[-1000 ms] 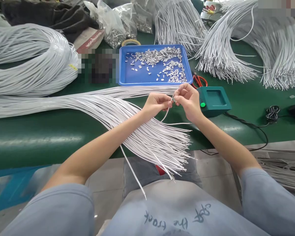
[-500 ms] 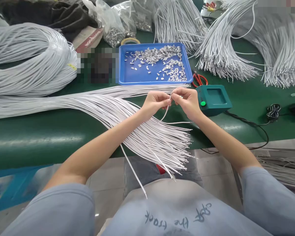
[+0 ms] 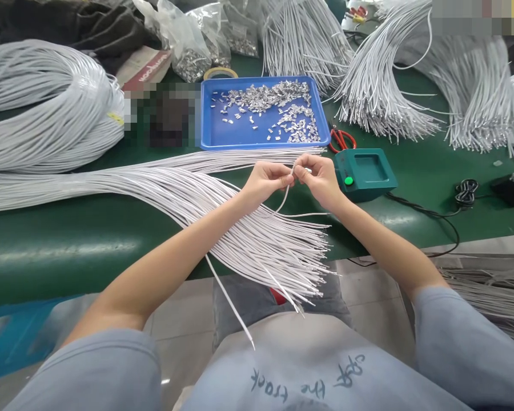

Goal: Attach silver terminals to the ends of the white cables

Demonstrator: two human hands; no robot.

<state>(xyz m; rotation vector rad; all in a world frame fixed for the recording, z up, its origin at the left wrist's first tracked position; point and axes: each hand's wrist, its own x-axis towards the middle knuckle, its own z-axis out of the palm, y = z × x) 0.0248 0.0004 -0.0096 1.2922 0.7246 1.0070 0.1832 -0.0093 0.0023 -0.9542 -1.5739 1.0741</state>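
Observation:
Between my two hands one white cable (image 3: 286,197) is bent upward, its end at the fingertips. My left hand (image 3: 266,181) pinches the cable just below that end. My right hand (image 3: 317,178) has thumb and forefinger closed at the tip of the same cable; whether a small metal piece is there too is too small to tell. Under my left forearm a bundle of white cables (image 3: 257,240) fans out over the table's front edge. Beyond the hands, a blue tray (image 3: 227,137) holds loose metal terminals (image 3: 278,97).
A green device (image 3: 364,174) with a lit button stands right of my right hand, beside red-handled pliers (image 3: 342,138). Coiled cables (image 3: 47,108) lie at the left. Bags of metal parts (image 3: 192,60), yellow tape (image 3: 220,73) and cable bundles (image 3: 372,91) sit behind. A black cord (image 3: 466,194) lies right.
The whole view has shifted slightly, with the scene a little further left. Both hands keep their pinch on the cable end; the right fingers have moved only slightly.

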